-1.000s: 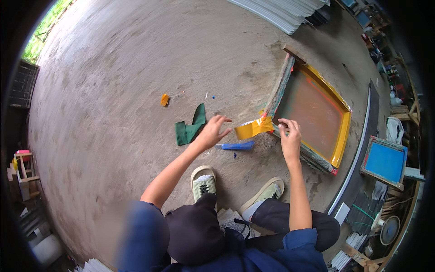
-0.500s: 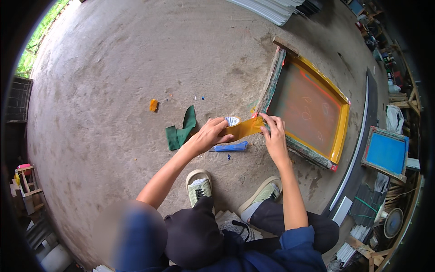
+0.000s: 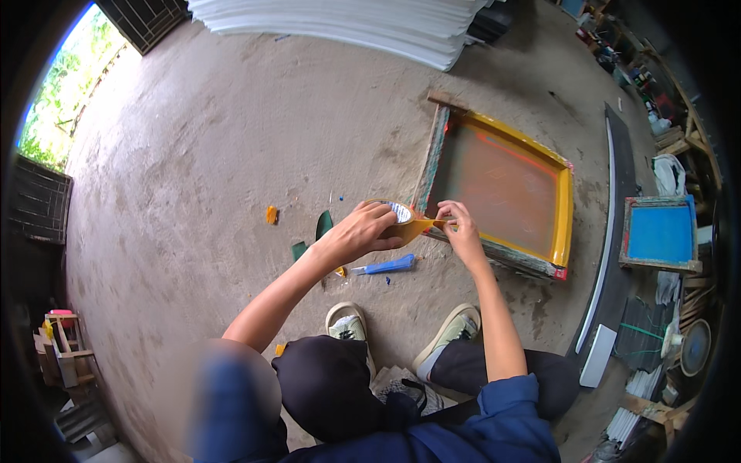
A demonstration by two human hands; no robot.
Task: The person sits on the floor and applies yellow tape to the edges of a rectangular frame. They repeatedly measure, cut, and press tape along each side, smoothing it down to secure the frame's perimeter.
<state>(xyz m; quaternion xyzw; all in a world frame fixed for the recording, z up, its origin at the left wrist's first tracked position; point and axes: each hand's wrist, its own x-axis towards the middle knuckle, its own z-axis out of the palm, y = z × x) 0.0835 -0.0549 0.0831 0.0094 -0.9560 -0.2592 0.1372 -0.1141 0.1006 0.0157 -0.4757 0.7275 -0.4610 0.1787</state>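
My left hand [image 3: 356, 235] is closed around a roll of yellow-brown adhesive tape [image 3: 400, 214]. From the roll a short tape strip [image 3: 417, 229], partly twisted, stretches across to my right hand [image 3: 464, 235], whose fingers pinch its free end. Just beyond and to the right of my hands, a wooden screen-printing frame [image 3: 566, 204] lies on the floor, with yellow tape along its far and right sides. Below the hands is a blue utility knife [image 3: 386, 265]. Green scraps [image 3: 323, 224] lie left of it, partly covered by my left hand and forearm.
A crumpled orange scrap [image 3: 272, 214] sits on the concrete floor [image 3: 193, 170] to the left. White sheets [image 3: 340, 27] are stacked at the far side. A smaller blue screen frame [image 3: 660, 233] and a long dark board [image 3: 617, 177] stand or lie at the right.
The view has shifted, so the floor things appear displaced. Between my hands the tape strip now looks shorter and twisted, where it was flatter and wider. Both hands keep their hold.
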